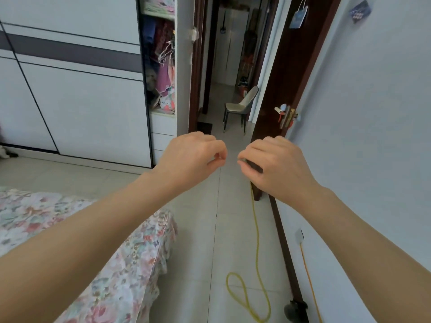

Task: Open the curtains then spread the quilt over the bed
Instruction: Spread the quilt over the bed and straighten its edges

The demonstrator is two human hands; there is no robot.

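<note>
I see both forearms stretched forward: left hand fingers curled empty, right hand maybe pinching something dark; bed corner points toward the doorway

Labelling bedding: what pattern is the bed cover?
Floral bed cover, pinks and greens on white; head view.

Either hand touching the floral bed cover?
No. The left hand and right hand are both held up over the floor tiles, clear of the floral bed cover.
</note>
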